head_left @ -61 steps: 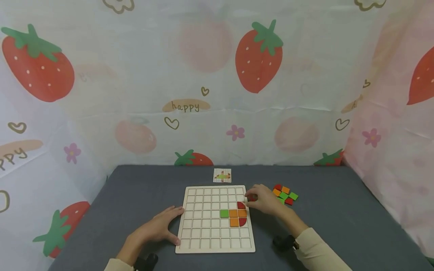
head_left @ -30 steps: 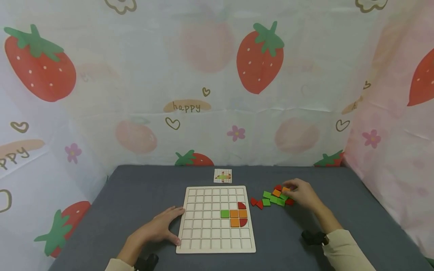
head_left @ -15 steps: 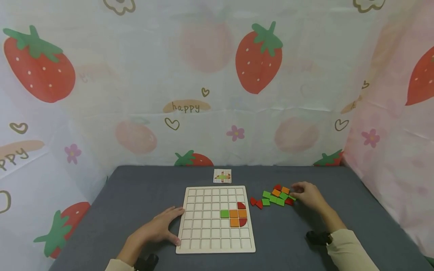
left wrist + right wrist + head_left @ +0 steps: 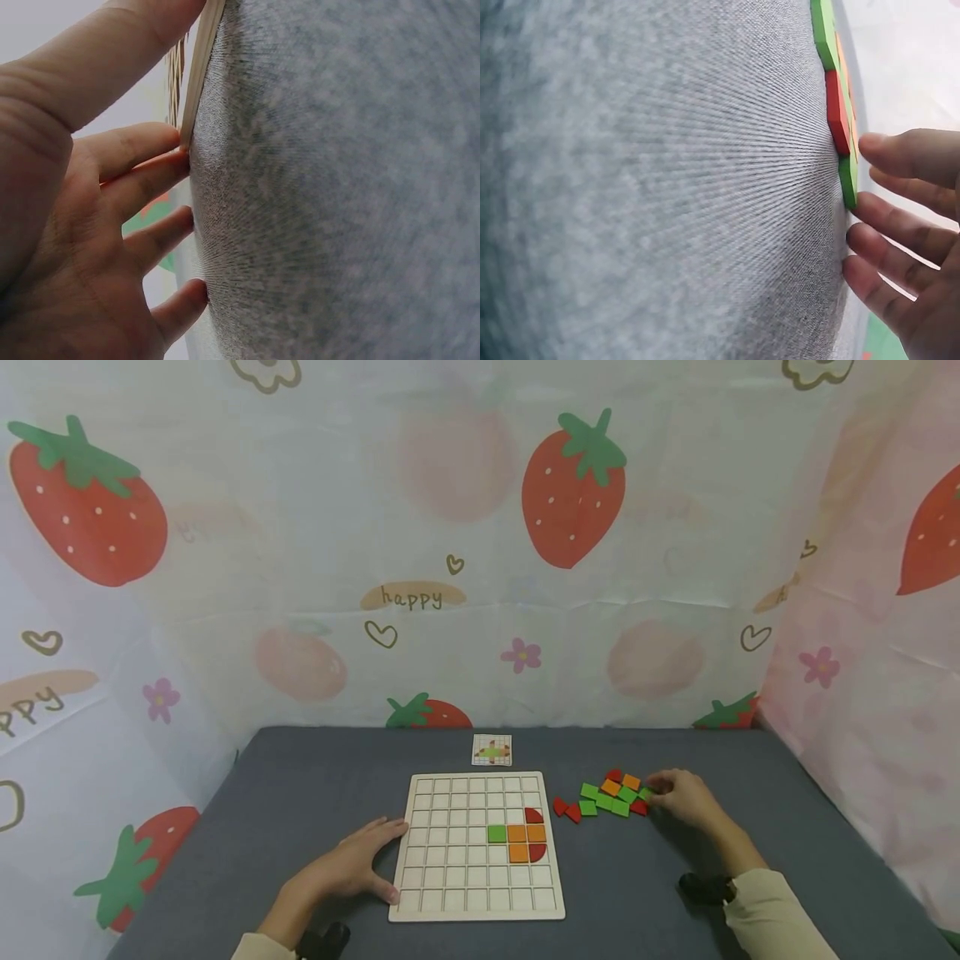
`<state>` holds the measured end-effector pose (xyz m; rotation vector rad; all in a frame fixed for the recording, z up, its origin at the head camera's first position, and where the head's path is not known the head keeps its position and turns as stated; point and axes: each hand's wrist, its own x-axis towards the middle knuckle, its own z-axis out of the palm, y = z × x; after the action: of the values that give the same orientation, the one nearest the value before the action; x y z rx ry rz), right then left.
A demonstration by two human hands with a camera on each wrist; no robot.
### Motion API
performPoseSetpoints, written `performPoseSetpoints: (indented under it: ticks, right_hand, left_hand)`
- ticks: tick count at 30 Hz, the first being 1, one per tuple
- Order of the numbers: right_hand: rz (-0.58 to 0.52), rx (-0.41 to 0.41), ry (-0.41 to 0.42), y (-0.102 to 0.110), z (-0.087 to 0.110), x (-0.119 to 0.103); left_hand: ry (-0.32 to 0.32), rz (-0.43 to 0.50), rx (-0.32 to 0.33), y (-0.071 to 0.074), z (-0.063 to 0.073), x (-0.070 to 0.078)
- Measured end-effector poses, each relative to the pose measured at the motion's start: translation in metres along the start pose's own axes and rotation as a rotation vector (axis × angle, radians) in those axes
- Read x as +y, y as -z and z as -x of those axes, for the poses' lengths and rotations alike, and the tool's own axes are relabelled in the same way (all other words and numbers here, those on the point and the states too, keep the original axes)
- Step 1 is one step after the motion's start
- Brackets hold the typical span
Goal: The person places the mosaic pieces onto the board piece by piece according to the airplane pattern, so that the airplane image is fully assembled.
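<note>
My left hand (image 4: 352,858) lies spread at the left side of a pale wooden grid board (image 4: 435,900). In the left wrist view its thumb and index fingertip are at the board's edge (image 4: 196,82). On the board's right part sit a green tile (image 4: 497,834), several orange tiles (image 4: 517,833) and two rounded red tiles (image 4: 533,815). My right hand (image 4: 686,797) is at the right end of a loose tile group, fingertips at a green tile (image 4: 644,794). In the right wrist view, thumb and fingers are loosely extended around that green tile (image 4: 847,181), which lies on the cloth beside a red tile (image 4: 837,112).
Loose green tiles (image 4: 604,802), orange tiles (image 4: 611,787) and red pieces (image 4: 573,812) lie right of the board. A small pattern card (image 4: 492,750) lies behind it. Dark grey cloth (image 4: 322,785) covers the table, with a strawberry-print curtain (image 4: 480,677) behind.
My right hand has moved from the board's right edge to the far end of the loose tiles. The green tile there, tilted half a second ago, now lies flat. My left hand stays put.
</note>
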<state>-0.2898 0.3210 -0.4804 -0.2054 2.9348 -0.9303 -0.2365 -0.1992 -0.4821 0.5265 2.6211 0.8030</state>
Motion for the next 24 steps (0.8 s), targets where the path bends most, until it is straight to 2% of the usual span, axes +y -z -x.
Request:
performPoseSetpoints:
  ticks: [10, 24]
  right_hand:
    - [0.03, -0.006, 0.009, -0.0007, 0.0, -0.0017]
    - [0.045, 0.017, 0.005, -0.004, -0.0017, 0.0]
  left_hand:
    - [-0.021, 0.001, -0.008, 0.0017, 0.0027, 0.0024]
    - [0.004, 0.0, 0.001, 0.0003, 0.0005, 0.0011]
